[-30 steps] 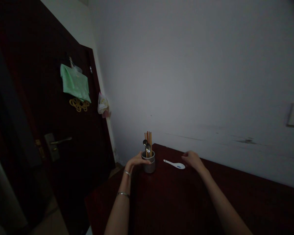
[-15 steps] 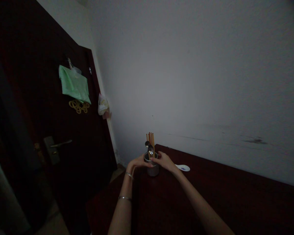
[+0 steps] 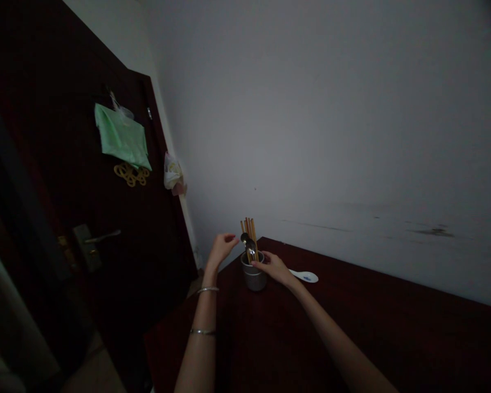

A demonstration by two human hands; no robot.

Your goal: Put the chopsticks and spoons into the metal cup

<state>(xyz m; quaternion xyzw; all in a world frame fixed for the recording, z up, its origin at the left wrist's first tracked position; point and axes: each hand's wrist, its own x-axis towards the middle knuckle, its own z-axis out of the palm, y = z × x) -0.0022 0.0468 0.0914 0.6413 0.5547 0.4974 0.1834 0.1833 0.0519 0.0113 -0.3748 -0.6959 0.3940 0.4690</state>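
Observation:
A grey cylindrical cup [image 3: 254,280] stands upright on the dark red table, holding several wooden chopsticks [image 3: 252,226] and two metal spoons [image 3: 251,249] with their bowls upward. My right hand [image 3: 275,267] grips the cup's rim from the right, thumb in front and fingers behind. To the left of the cup, my left hand [image 3: 221,248] is raised off it with thumb and fingers slightly apart, close to the smaller spoon's bowl. I see nothing between those fingers. A white soup spoon [image 3: 306,277] lies on the table beyond my right wrist, its handle partly hidden.
The dark red table [image 3: 352,322] runs along a pale wall [image 3: 319,136]. On the left is a dark door [image 3: 123,218] with a lever handle [image 3: 102,237] and a hanging green cloth [image 3: 121,136]. A plastic bag [image 3: 172,173] hangs by the door frame.
My left hand has let go of the cup and moved up and left, near the spoon bowls. The right hand stays on the cup's rim. The view has shifted slightly.

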